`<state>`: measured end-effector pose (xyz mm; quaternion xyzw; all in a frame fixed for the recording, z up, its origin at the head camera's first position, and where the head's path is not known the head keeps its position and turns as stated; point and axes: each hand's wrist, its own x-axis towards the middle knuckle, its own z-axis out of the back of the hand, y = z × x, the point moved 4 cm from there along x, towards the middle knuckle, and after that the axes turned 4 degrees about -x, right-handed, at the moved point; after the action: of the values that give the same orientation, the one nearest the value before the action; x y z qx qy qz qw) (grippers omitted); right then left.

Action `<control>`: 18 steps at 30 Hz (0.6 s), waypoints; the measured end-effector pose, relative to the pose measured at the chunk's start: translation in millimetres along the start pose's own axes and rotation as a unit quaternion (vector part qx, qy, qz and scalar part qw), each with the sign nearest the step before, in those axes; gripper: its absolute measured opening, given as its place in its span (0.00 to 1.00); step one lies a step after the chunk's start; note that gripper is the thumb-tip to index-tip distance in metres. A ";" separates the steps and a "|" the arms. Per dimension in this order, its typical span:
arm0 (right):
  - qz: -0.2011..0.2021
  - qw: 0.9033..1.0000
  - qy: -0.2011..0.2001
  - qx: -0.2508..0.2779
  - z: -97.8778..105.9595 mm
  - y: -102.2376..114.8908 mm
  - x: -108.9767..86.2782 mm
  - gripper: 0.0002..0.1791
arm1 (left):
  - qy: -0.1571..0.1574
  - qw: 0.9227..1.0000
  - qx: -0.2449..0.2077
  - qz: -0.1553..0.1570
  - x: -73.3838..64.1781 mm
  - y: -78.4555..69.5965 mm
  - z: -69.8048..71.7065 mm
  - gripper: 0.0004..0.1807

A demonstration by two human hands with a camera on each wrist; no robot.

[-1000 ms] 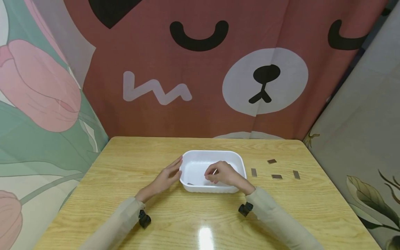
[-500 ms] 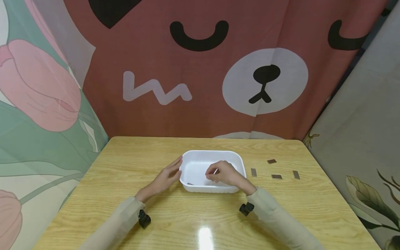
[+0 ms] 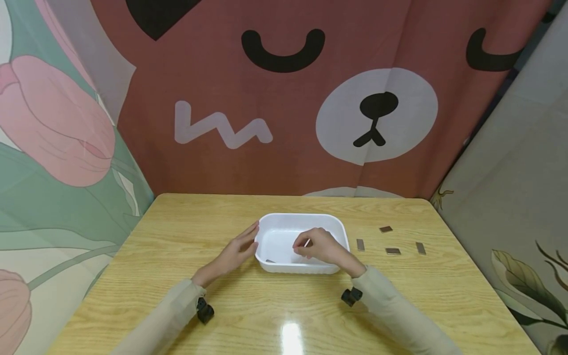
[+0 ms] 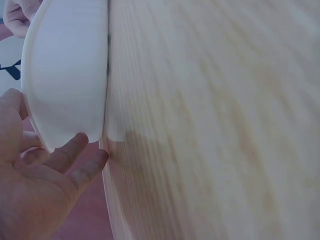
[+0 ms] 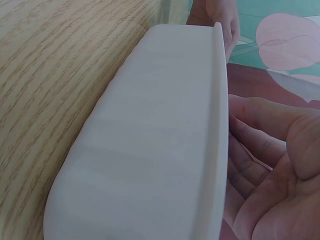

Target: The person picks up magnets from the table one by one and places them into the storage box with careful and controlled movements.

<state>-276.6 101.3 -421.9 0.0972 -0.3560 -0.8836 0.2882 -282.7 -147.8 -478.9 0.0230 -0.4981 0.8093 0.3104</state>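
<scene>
A white rectangular plastic basin (image 3: 295,268) stands on the wooden table. At its left end, my left hand (image 3: 235,252) rests with extended fingers (image 4: 70,152) against the outer wall. My right hand (image 3: 320,245) reaches over the right front rim, fingers bent down inside the basin and thumb near the index fingertip. In the right wrist view the basin's wall (image 5: 150,130) hides those fingertips, and I cannot tell whether they pinch anything. A small thin dark piece (image 3: 270,261) lies in the basin's front left corner.
Right of the basin, several small dark flat rectangular pieces lie apart on the table (image 3: 248,315), among them one at the back (image 3: 386,229) and one farthest right (image 3: 421,248). Printed curtains (image 3: 284,172) hang behind and at both sides.
My right hand has shifted very slightly to the right within the basin. The left hand, the basin and the pieces on the table stay where they were.
</scene>
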 end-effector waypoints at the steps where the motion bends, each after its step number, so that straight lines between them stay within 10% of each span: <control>1: 0.002 1.000 -0.002 -0.002 0.5 0.4 -0.3 0.05 | 0.000 1.000 0.000 0.001 0.0 0.0 0.1 0.28; 18: 0.027 0.999 -0.027 -0.011 8.0 5.0 -4.7 0.06 | -0.002 1.000 -0.002 -0.005 -0.5 -1.1 0.1 0.28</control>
<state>-273.5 105.6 -412.8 0.0609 -0.3561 -0.8818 0.3032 -281.8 -147.8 -478.2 0.0264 -0.5001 0.8069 0.3132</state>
